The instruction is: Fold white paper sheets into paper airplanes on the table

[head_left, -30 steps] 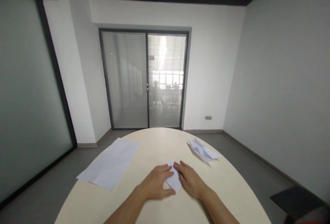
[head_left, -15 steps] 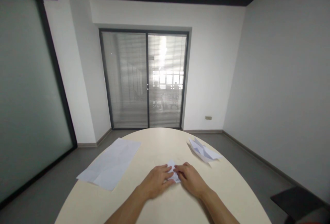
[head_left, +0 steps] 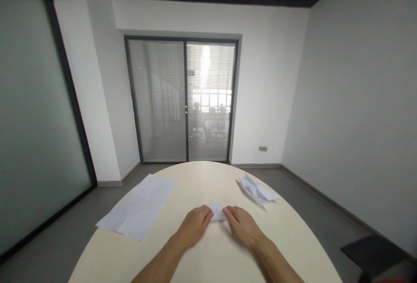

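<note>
Between my hands, a small folded white paper [head_left: 218, 214] is held near the middle of the table. My left hand [head_left: 196, 225] is closed on its left end, thumb toward me and fingers curled behind. At the right end, my right hand [head_left: 240, 224] pinches the paper in the same way. The centre of the paper shows between the two thumbs, and its ends are hidden by the fingers.
A large creased paper sheet [head_left: 140, 207] lies flat on the left of the round-ended table [head_left: 208, 257]. Toward the right edge rests a folded paper piece [head_left: 257, 191] with raised flaps. A dark chair [head_left: 374, 252] stands at lower right.
My hands have gone from pressing the paper flat with spread fingers to gripping its two ends. The paper's near part no longer points toward me; it now looks shorter and wider.
</note>
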Demonstrator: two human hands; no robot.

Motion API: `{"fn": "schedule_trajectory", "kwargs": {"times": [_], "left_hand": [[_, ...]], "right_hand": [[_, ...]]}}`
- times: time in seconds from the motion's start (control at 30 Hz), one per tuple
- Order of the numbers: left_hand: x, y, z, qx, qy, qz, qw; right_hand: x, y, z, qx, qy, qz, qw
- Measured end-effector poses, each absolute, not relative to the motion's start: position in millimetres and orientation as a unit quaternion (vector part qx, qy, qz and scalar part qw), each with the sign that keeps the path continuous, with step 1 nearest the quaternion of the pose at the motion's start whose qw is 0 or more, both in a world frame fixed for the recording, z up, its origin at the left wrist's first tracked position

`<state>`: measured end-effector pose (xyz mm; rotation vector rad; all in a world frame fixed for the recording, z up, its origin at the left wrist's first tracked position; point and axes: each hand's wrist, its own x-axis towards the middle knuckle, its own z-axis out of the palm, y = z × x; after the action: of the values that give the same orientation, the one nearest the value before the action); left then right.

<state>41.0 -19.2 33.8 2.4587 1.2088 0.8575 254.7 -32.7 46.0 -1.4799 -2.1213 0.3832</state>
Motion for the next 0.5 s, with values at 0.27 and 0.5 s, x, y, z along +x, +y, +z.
{"fn": "schedule_trajectory", "kwargs": {"times": [0.27,0.5], "left_hand": [[40.8,-20.2,33.0,0.838,0.448,0.288,0.121],[39.6,-17.6,31.9,0.823,0.458,0.309,0.131]], "right_hand": [[255.5,-31.3,44.5,-0.549,-0.781,0.138,0.263],[258.8,-27.3,41.5,-0.547,-0.774,0.151,0.282]]}}
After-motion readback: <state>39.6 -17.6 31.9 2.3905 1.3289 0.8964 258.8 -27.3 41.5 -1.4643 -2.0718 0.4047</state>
